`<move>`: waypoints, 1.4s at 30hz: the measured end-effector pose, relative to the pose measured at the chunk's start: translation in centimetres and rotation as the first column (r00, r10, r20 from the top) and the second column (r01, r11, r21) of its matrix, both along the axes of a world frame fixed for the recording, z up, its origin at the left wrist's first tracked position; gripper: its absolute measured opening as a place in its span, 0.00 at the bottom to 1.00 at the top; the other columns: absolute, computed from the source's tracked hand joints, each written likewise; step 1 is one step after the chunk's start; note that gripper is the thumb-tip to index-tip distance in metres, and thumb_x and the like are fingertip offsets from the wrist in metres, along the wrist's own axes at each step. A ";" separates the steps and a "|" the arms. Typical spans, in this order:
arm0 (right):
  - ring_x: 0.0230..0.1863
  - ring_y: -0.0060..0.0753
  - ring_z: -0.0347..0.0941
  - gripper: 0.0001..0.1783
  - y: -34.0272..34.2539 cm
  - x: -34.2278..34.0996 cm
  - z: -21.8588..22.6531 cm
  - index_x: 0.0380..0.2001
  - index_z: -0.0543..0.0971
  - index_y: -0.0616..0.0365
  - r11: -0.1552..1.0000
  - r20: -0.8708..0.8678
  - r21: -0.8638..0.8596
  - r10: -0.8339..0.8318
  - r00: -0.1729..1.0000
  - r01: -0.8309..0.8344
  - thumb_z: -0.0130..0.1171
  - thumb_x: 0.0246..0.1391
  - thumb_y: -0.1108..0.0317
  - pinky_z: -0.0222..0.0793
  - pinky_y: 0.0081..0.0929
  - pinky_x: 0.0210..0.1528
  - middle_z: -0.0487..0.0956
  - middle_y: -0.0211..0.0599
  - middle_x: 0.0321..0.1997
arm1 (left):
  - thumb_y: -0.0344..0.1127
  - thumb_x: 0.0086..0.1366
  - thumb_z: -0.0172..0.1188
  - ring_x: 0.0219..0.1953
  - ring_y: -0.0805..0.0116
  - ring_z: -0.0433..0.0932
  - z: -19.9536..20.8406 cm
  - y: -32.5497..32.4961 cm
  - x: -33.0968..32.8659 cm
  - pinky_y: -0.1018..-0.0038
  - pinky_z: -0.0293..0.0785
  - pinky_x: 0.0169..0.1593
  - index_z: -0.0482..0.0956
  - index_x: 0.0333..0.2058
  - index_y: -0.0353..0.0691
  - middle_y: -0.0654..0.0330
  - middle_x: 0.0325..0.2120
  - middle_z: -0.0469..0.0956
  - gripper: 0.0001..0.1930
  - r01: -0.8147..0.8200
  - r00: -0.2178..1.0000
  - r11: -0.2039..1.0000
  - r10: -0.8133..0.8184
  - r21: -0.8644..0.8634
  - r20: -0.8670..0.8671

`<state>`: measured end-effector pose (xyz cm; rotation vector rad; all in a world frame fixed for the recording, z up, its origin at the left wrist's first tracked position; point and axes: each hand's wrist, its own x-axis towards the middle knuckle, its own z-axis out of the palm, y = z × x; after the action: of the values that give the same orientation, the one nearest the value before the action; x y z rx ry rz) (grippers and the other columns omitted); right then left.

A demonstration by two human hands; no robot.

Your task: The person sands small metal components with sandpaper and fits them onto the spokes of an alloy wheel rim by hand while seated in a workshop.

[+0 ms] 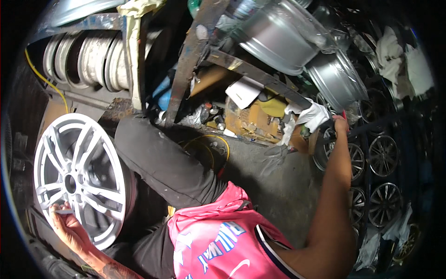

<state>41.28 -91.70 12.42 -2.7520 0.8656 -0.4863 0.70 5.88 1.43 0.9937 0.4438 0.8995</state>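
Note:
A silver-white alloy wheel with paired spokes stands tilted at the left, beside my bent knee. My left hand is at its lower left spokes, fingers curled round a small whitish strip whose kind I cannot make out. Reaching far out to the right, my right hand is at the end of the shelf, its fingers curled in. A bit of red shows at its fingertips, but what it grips is too small to name. White crumpled cloth hangs just left of that hand.
Bare wheel barrels lie in a rack at upper left. Two silver rims rest on the metal shelf frame, above cluttered cardboard. A yellow hose loops on the floor. More wheels line the right side.

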 end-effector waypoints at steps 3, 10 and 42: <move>0.51 0.52 0.81 0.15 -2.5 1.9 2.5 0.43 0.88 0.52 0.949 -0.161 -0.314 -0.037 0.986 -0.016 0.56 0.55 0.67 0.73 0.44 0.56 0.85 0.49 0.48 | 0.35 0.70 0.65 0.47 0.72 0.78 1.3 -3.0 2.5 0.73 0.74 0.54 0.79 0.51 0.32 0.60 0.43 0.79 0.16 -0.045 0.988 0.998 0.050 0.037 -0.149; 0.52 0.56 0.80 0.17 14.3 0.6 4.8 0.48 0.85 0.59 0.518 0.126 -0.725 0.748 0.652 -0.454 0.52 0.60 0.78 0.74 0.48 0.55 0.84 0.50 0.49 | 0.26 0.67 0.68 0.37 0.73 0.82 4.4 -8.8 6.9 0.77 0.78 0.48 0.83 0.44 0.29 0.58 0.36 0.84 0.10 0.132 0.953 0.971 -0.069 0.198 -0.296; 0.31 0.42 0.81 0.09 85.5 -17.8 -9.1 0.40 0.84 0.58 -0.514 0.419 -0.020 0.775 -0.474 -0.858 0.65 0.55 0.75 0.78 0.34 0.37 0.82 0.41 0.31 | 0.33 0.65 0.71 0.34 0.79 0.80 2.1 -3.3 9.2 0.81 0.74 0.42 0.86 0.40 0.32 0.62 0.31 0.85 0.11 -0.140 0.897 0.988 0.098 -0.066 -0.431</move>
<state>23.50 -6.22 3.28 -1.6739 -1.6143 -0.1034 9.93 2.60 3.57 1.0850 0.9219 0.7576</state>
